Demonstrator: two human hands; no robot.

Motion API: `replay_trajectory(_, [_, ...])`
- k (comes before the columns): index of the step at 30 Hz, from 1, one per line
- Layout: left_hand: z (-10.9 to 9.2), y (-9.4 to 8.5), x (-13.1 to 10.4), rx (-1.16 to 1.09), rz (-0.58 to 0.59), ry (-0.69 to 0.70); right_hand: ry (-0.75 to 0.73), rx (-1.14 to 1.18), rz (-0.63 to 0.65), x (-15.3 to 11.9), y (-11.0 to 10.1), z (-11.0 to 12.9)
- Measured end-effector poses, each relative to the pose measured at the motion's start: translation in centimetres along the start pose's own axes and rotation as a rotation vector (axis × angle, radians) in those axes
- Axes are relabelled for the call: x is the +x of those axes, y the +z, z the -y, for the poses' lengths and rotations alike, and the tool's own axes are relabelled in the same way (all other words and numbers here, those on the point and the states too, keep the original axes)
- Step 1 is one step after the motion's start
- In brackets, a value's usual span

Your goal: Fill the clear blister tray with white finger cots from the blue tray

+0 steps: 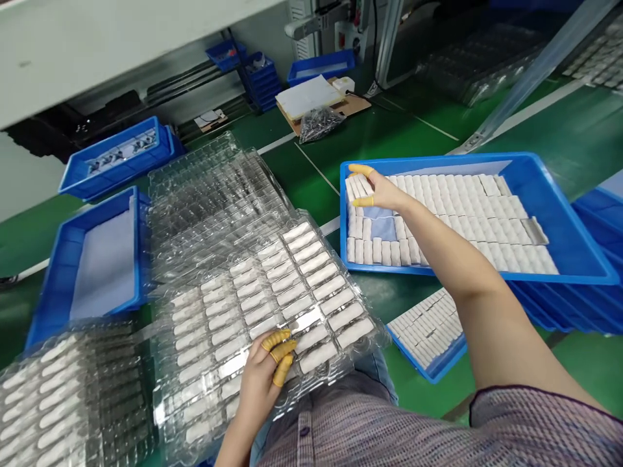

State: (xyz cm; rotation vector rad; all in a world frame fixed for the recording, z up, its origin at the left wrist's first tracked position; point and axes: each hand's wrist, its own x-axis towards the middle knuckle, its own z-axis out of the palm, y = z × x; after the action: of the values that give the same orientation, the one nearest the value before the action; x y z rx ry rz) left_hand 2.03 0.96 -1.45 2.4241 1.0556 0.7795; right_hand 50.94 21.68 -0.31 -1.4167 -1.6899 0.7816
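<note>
My right hand [387, 193], with yellow finger cots, reaches into the left end of a blue bin [567, 224]. Its thumb and fingers close around the ends of several short white padded pieces [359, 187] standing side by side. In front of my body, a clear plastic blister tray [163, 415] holds rows of similar white pieces [324, 274] in its pockets. My left hand [260, 376], also in yellow finger cots, rests at the tray's near part. Its fingers are bent close together over the pockets; anything between them is hidden.
Stacked clear trays [209, 194] stand behind the tray, and filled trays [43, 395] at lower left. Blue bins [139, 246] line the left side. Below the right bin, a smaller blue bin [433, 376] holds white pieces. A metal post [535, 78] rises behind.
</note>
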Motion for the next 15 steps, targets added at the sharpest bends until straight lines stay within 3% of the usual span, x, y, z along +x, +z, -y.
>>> replay_trajectory(2, [-0.3,-0.7,0.4,-0.123,-0.024,-0.040,-0.151,0.188,0.048,-2.5,2.7,4.3])
replay_trajectory(5, [-0.9,-2.3,1.9,-0.390,-0.068,-0.207,-0.376,0.290,0.202,-5.8,7.7,10.5])
replay_trajectory(8, [-1.6,-3.5,4.5,-0.903,-0.173,-0.467,-0.600,0.265,0.299,-7.7,12.8,15.1])
replay_trajectory(9, [-1.8,-3.8,5.4,-1.113,-0.160,-0.527,-0.676,0.238,0.316,-8.1,14.4,16.3])
replay_trajectory(11, [-2.1,-4.0,6.8,-1.378,-0.024,-0.616,-0.813,0.195,0.332,-8.6,17.3,18.2])
replay_trajectory(13, [-2.2,-4.1,7.4,-1.479,0.083,-0.667,-0.885,0.164,0.329,-8.8,19.7,19.6])
replay_trajectory(15, [-2.0,-4.2,7.3,-1.479,0.069,-0.670,-0.897,0.109,0.323,-9.0,21.3,20.5])
